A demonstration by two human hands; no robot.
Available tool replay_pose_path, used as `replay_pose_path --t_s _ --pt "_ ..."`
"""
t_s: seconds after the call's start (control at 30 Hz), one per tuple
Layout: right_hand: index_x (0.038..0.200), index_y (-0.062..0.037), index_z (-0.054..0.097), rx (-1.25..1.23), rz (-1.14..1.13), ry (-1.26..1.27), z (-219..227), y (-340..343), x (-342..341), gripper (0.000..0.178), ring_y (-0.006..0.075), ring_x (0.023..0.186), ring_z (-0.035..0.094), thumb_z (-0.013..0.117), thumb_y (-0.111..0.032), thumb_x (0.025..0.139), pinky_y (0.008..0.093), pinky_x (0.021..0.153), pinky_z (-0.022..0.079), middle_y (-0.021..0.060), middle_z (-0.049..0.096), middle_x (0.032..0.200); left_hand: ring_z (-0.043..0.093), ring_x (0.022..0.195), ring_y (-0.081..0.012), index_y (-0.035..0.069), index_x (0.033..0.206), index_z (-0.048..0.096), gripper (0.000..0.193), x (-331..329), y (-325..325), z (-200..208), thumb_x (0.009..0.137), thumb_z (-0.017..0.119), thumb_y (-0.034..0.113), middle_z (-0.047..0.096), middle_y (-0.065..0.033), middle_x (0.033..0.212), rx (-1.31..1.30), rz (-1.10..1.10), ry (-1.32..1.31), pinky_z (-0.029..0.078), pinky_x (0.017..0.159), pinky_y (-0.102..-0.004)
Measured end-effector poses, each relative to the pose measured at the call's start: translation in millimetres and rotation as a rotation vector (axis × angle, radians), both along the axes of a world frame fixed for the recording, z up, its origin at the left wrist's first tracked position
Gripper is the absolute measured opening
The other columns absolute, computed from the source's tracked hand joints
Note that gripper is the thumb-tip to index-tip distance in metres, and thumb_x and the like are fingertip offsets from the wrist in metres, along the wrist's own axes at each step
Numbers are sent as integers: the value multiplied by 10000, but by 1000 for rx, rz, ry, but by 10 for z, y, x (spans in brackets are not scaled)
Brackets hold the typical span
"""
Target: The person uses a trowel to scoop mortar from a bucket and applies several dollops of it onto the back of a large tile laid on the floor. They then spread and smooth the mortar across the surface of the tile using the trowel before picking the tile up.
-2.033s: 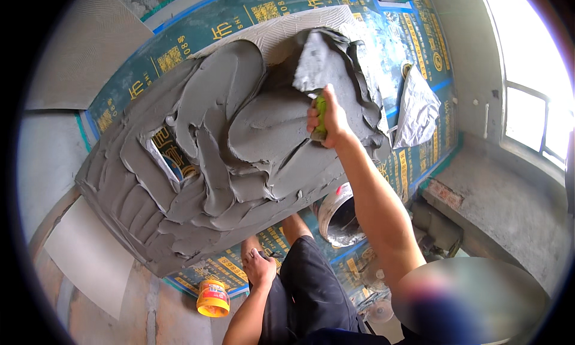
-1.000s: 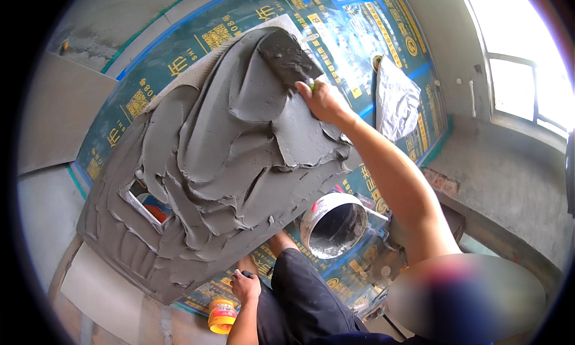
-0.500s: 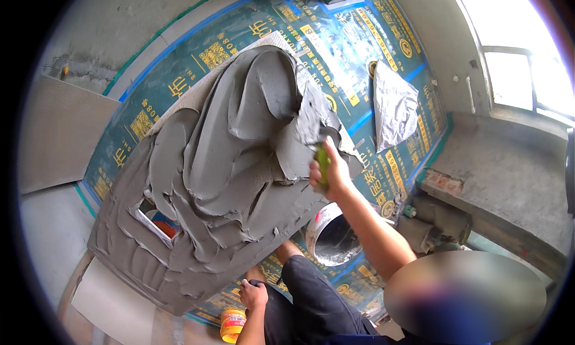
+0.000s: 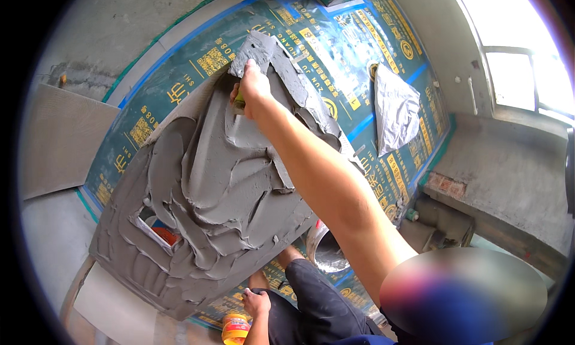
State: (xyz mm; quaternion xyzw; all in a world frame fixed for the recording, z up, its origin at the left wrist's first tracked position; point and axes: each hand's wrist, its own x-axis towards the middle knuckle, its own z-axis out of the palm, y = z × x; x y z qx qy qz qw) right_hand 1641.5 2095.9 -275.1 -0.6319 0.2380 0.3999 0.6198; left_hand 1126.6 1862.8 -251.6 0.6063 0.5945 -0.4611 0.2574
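My right hand (image 4: 254, 88) grips the yellow-green handle of a trowel (image 4: 255, 47). The trowel's flat, mortar-smeared blade lies at the far top corner of a big tile slab. Thick grey mortar (image 4: 209, 171) coats this slab in ridges and swirls. Pale slab surface shows along its upper left edge (image 4: 179, 112). Toward the slab's left end, a rectangular cutout (image 4: 158, 230) is left uncovered by the mortar. My left hand (image 4: 256, 302) is low by my knee, its fingers curled, with nothing visible in them.
Behind my right forearm is a mortar-stained white bucket (image 4: 328, 250). A yellow tub (image 4: 235, 329) stands near my left hand. Green printed protective sheeting (image 4: 173, 63) covers the floor. Crumpled silvery plastic (image 4: 398, 112) lies at right, and a brown panel (image 4: 66, 142) leans at left.
My right hand and the trowel have swung up and left, from the slab's right edge to its far top corner. The mortar there looks flatter. My left hand has barely moved.
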Motion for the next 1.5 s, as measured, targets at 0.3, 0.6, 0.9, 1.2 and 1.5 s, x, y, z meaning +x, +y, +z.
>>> replay_pose_path --t_s 0.3,0.6,0.9,1.2,1.5 --pt "916 -65 508 114 271 92 -234 263 195 478 230 485 512 408 -528 973 398 468 446 97 539 641 523 1143 -365 -8 1240 491 533 -13 -70 -52 780 577 246 529 -221 1223 -14 25 21 443 969 -456" --pt "1022 -7 557 -286 1605 -733 349 -419 -559 455 370 727 661 431 -440 961 467 674 538 226 664 835 537 1095 -370 0 1176 495 480 -113 -101 -72 779 580 256 540 -215 1158 39 32 47 464 925 -468" --pt "1092 -33 539 -879 1383 -1259 -184 -448 759 421 386 793 659 470 -424 950 486 675 524 234 653 876 551 1056 -383 -4 1126 503 441 -93 -199 -83 776 597 247 542 -215 1126 50 91 5 474 895 -475" --pt "942 -13 575 -645 1305 -1010 376 -694 273 404 313 666 628 510 -412 949 429 628 488 178 640 751 542 1057 -379 4 1124 510 441 -200 -272 -59 771 611 248 536 -207 1127 74 199 -13 466 891 -486" --pt "780 -34 612 -146 1479 -394 139 309 -844 423 150 514 509 540 -424 928 347 481 449 43 541 637 530 1078 -369 1 1153 501 468 -219 -249 -81 783 610 265 535 -204 1137 68 207 -33 458 896 -477"
